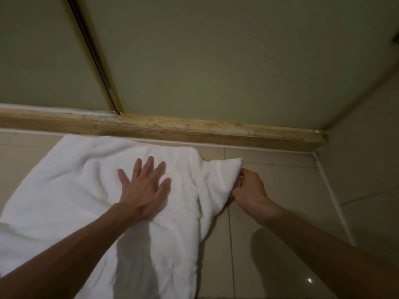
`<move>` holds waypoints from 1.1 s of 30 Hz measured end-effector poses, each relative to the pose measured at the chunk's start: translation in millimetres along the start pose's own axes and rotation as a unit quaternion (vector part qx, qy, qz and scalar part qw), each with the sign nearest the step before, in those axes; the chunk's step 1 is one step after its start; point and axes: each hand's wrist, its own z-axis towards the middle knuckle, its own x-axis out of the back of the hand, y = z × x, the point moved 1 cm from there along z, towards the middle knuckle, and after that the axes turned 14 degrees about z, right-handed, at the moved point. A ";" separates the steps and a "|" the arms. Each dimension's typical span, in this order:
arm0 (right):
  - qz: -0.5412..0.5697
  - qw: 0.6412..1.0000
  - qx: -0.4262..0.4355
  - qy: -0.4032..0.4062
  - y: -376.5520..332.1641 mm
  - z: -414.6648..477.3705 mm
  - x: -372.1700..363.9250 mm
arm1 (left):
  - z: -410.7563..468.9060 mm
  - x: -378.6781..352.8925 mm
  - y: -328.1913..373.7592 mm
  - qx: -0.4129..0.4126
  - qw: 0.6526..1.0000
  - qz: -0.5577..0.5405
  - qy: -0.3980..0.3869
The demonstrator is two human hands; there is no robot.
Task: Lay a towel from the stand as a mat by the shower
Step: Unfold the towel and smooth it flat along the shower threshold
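Glossy beige floor tiles point(280, 212) fill the lower half of the frame, and running across the middle is a worn, yellowish stone curb point(194, 128) at the foot of the shower. Above it, frosted greenish glass panels point(216, 61) rise, with a dark metal-edged seam point(95, 57) slanting down at upper left. A plain wall point(367, 158) closes in at the right edge.

And there's the white towel point(75, 190), down on the floor, spread from the centre out to the lower left of the frame, its far edge lying just beside the curb. It's rumpled, with soft creases all over and a ridge bunched up along its right side.

Left hand point(144, 188) is flat on the cloth, centre frame, palm down, fingers point(149, 167) spread wide and pressing the fabric to the floor. Right hand point(250, 190), just right of centre, is curled around the towel's right corner, fingers closed on a gathered fold of cloth; that corner stands lifted a little off the tiles. Something small and pale shows at the grip, possibly a tag, hard to say.

Both bare forearms reach in from the bottom corners, throwing shadows onto the towel and the shiny tiles.
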 end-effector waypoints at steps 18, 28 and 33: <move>-0.121 0.988 0.035 -0.090 -4.2 -0.8 126.4 | 2.2 -2.4 -10.1 -0.014 0.999 0.021 -0.024; -0.131 0.989 0.007 -0.072 6.7 5.0 152.6 | 3.8 0.1 -12.7 -0.019 0.998 0.038 -0.046; -0.052 0.998 0.006 -0.019 10.7 -4.1 135.0 | 5.8 3.6 -7.3 -0.024 0.997 0.054 -0.058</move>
